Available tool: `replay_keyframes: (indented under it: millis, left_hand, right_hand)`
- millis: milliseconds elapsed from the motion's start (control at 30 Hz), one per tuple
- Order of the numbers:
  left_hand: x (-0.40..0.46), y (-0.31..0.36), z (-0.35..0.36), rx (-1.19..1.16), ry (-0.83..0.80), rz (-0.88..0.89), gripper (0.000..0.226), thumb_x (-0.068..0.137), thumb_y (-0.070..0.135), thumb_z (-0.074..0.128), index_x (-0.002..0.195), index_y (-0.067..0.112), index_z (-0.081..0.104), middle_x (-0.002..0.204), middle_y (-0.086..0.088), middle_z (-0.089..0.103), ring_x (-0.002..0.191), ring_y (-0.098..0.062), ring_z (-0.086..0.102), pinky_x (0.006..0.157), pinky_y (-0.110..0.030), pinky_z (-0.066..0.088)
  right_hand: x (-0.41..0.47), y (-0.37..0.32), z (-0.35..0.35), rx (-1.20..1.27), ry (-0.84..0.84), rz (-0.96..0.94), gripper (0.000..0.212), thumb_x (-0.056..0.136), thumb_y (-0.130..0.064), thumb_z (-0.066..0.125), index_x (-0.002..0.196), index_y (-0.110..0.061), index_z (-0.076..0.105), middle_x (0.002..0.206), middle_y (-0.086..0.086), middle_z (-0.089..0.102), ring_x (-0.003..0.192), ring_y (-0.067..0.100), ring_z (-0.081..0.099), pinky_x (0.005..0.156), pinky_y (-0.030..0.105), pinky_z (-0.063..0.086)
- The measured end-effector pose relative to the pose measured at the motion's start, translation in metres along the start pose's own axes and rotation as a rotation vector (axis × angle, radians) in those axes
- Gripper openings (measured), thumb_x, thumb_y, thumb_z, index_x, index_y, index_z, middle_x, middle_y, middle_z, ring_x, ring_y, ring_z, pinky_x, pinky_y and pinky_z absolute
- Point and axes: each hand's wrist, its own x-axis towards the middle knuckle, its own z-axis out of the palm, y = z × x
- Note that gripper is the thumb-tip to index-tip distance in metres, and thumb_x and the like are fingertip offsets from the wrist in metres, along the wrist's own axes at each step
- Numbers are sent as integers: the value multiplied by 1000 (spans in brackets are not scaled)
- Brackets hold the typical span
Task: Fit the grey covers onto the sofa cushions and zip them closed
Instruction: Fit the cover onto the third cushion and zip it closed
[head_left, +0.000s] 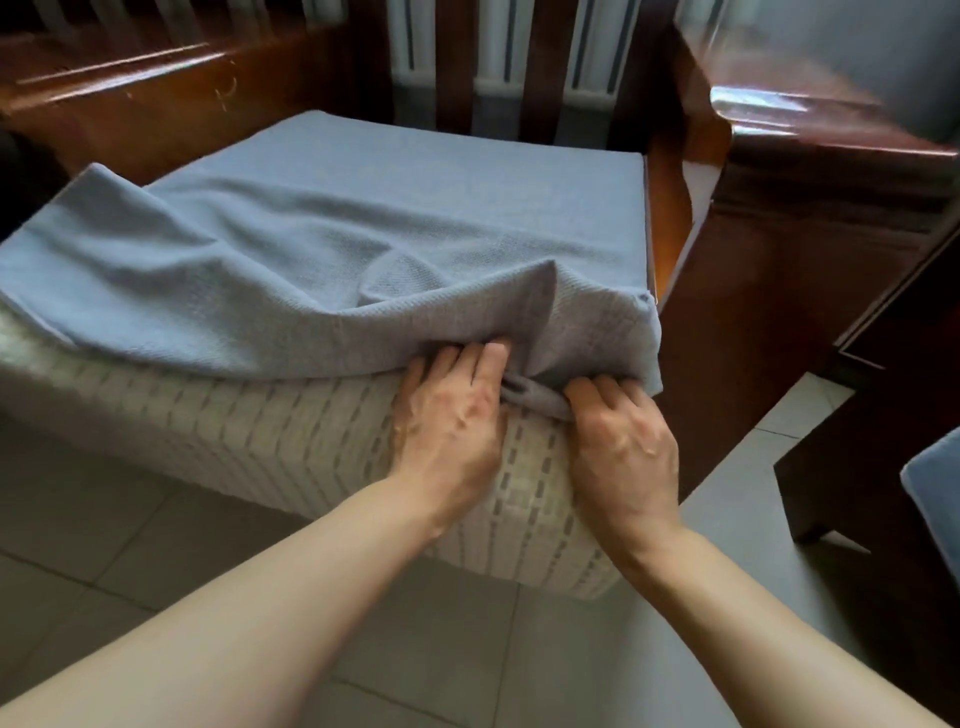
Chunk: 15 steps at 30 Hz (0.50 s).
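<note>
Both hands, left hand (452, 415) and right hand (621, 441), pinch the wrinkled grey knitted cover (322, 260) at the near right corner of the pale woven-patterned cushion (270, 441), fingers curled into fabric.

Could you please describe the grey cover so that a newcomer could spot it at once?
On the wooden sofa lies a pale patterned cushion. The grey cover is draped over its top, its near edge gripped by both hands; it is plain, soft and creased.
</note>
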Motion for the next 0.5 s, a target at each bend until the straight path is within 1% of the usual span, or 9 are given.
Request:
replay_keyframes:
  millis: [67,100,167,233,300,367,433,500]
  left_hand:
    - [-6,-1,4,-99,55,-21,29,77,36,46,100,18,48,92,-3,61,90,-27,55,81,-35,35]
    - [-8,-1,7,-109,71,-15,30,76,41,45,96,19,47,90,-2,61,89,-26,55,79,-35,33]
    - [-9,1,10,-65,108,18,31,73,46,46,90,20,51,87,1,61,88,-24,55,75,-34,28]
    - [-7,7,11,-38,163,40,23,72,39,50,83,20,56,83,2,62,85,-24,57,70,-34,23]
    - [-7,13,13,-33,213,48,12,71,29,53,74,18,58,76,1,62,80,-27,58,68,-34,21]
    - [-16,16,15,-20,254,79,14,77,28,49,70,17,56,73,1,59,76,-27,57,67,-34,23]
    - [-34,17,16,18,292,169,17,84,28,51,71,17,53,72,1,56,72,-25,53,67,-35,25]
    - [-52,16,14,82,316,277,17,83,23,61,71,16,51,69,0,53,68,-26,51,65,-34,27]
  right_hand:
    - [-4,2,3,47,43,19,19,69,7,71,68,-8,60,65,8,60,63,31,57,51,30,42]
    - [-5,4,5,65,61,23,19,69,5,73,68,-8,60,64,7,60,63,30,57,52,29,40]
    - [-6,8,7,114,88,27,16,71,0,71,66,-8,59,63,7,61,62,29,57,52,26,33]
    - [-10,13,7,183,116,18,12,74,-8,64,64,-8,58,61,7,60,60,29,56,55,24,27]
    - [-15,17,6,250,130,-4,17,78,-17,56,63,-9,56,59,5,59,57,25,52,57,25,27]
    - [-24,21,2,306,144,-48,22,80,-24,49,61,-13,49,58,-3,51,58,15,41,58,25,26]
    - [-39,24,-5,330,167,-116,19,82,-21,51,65,-20,42,63,-11,42,64,8,32,60,20,23]
    - [-57,27,-10,318,189,-191,20,83,-13,59,68,-16,48,67,-8,47,67,10,37,61,19,28]
